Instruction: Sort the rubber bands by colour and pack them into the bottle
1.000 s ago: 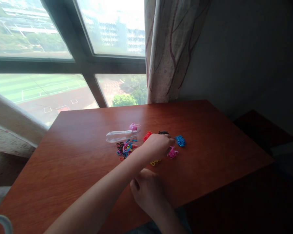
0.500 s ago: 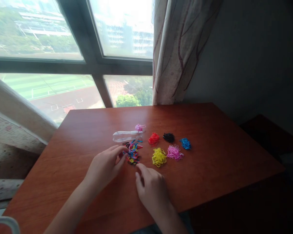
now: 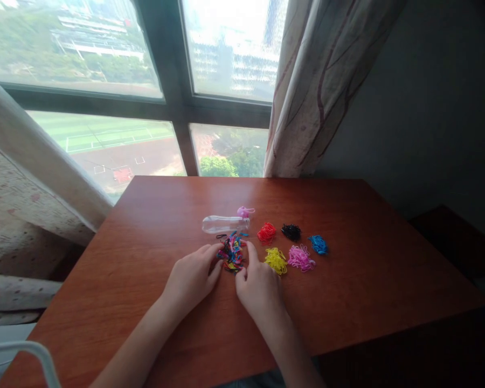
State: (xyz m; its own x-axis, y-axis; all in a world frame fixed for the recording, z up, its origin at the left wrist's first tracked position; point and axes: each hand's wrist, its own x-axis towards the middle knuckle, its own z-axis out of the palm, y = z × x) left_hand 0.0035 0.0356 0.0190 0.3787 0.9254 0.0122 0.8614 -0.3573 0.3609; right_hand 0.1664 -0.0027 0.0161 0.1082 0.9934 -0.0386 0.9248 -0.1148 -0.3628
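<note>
Our left hand (image 3: 191,277) and right hand (image 3: 262,288) flank the mixed band pile (image 3: 233,251), between the far and near edges of the desk (image 3: 367,269); whether either pinches any bands, we cannot tell.

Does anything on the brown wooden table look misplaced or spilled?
Slightly: a thin black loop and a short blue band lie loose beside the multicoloured pile of small bands. Nothing else stands out.
</note>
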